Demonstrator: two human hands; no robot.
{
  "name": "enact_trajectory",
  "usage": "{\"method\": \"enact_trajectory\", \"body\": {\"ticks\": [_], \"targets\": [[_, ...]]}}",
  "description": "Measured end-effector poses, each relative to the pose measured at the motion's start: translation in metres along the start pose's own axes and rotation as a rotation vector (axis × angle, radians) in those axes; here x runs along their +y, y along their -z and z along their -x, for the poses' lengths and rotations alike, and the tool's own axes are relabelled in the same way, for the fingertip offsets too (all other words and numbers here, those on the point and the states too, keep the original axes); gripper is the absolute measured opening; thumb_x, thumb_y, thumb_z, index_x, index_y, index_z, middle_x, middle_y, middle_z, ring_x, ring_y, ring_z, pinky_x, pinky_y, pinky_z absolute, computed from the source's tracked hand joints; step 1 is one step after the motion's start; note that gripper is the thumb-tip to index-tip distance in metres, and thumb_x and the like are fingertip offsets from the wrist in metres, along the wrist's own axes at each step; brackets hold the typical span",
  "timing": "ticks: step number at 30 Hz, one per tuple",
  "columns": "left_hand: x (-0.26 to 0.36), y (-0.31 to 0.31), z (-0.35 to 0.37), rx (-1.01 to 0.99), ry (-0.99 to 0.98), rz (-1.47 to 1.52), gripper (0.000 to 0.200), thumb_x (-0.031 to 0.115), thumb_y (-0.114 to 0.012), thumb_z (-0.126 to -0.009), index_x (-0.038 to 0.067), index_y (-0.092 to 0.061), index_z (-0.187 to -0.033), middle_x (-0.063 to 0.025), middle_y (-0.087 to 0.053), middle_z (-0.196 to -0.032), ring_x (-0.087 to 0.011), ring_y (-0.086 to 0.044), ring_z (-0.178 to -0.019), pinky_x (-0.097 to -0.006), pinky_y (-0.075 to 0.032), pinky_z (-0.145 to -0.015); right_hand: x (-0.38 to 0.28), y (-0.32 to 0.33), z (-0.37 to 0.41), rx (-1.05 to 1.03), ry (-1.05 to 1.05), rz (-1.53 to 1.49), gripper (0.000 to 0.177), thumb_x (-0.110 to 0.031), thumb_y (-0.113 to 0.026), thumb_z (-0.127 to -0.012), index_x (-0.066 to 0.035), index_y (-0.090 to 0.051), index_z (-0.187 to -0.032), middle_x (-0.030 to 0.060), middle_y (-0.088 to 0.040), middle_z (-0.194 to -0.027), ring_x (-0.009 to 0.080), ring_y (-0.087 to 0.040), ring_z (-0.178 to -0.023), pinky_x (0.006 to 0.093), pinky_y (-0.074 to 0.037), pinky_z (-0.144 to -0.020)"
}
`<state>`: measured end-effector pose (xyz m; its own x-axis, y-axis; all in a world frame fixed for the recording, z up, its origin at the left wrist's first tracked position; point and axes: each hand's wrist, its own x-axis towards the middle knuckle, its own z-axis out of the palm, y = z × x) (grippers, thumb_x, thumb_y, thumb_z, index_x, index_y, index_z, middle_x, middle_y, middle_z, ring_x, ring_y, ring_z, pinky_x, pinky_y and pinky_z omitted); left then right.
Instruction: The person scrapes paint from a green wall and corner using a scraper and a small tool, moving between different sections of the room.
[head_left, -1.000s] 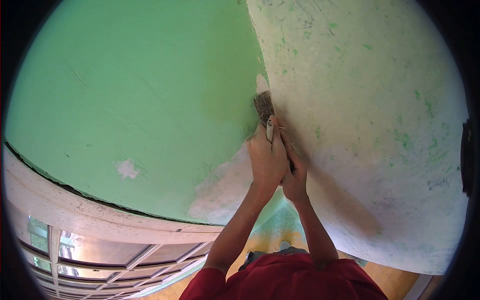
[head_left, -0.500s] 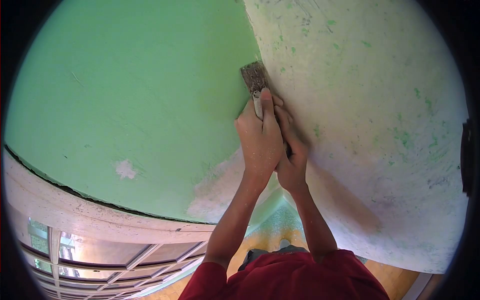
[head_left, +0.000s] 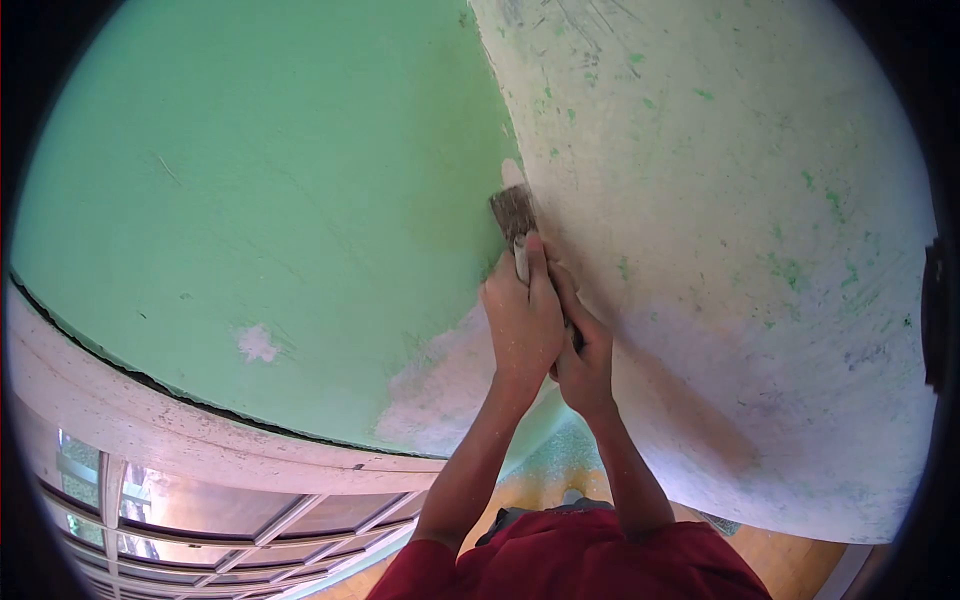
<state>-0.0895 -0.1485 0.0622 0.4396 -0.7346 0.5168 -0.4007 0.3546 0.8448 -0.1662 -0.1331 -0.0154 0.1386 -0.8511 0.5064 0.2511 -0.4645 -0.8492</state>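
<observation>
A worn paint scraper [head_left: 513, 210] with a dark, stained blade is against the green wall [head_left: 300, 180], right beside the corner. My left hand [head_left: 525, 322] is closed around its pale handle, thumb lying along it toward the blade. Just to the right, my right hand [head_left: 588, 360] is also wrapped round the tool, lower down; most of its fingers and the handle's end are hidden. Above the blade, a small pale bare patch [head_left: 511, 172] shows in the green paint.
On the right, the adjoining whitish wall [head_left: 720, 220] carries green flecks. A larger bare area [head_left: 440, 385] lies low on the green wall. At lower left are a pale frame edge [head_left: 220, 425] and a paned window [head_left: 230, 520]. The floor [head_left: 780, 560] shows below.
Both hands have drawn the scraper down along the corner. A pale patch now shows above the blade where green paint was. The view has shifted slightly.
</observation>
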Motion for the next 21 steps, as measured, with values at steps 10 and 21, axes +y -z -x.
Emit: {"method": "enact_trajectory", "body": {"ticks": [10,21], "targets": [[0.012,0.004,-0.002,-0.07,0.08,-0.065,0.034,0.016,-0.047,-0.103,-0.007,-0.058,-0.08,-0.0155,-0.059,-0.065,-0.0247,-0.057,-0.059,-0.0399,-0.047,-0.061,-0.031,0.001,-0.001,-0.016,-0.108,-0.04,0.054,-0.002,-0.049,-0.094,-0.001,-0.041,-0.148,0.0048,-0.064,-0.099,0.0055,-0.05,-0.073,0.0199,-0.042,-0.066],[0.017,0.005,-0.007,-0.085,0.083,0.119,0.035,0.017,-0.049,-0.103,-0.008,-0.059,-0.08,-0.0143,-0.058,-0.063,-0.0218,-0.057,-0.056,-0.0375,-0.046,-0.058,-0.045,0.001,-0.015,-0.033,-0.078,-0.029,0.053,-0.005,-0.048,-0.096,-0.001,-0.041,-0.148,0.0025,-0.062,-0.098,0.0044,-0.046,-0.068,0.0205,-0.039,-0.061]]}}
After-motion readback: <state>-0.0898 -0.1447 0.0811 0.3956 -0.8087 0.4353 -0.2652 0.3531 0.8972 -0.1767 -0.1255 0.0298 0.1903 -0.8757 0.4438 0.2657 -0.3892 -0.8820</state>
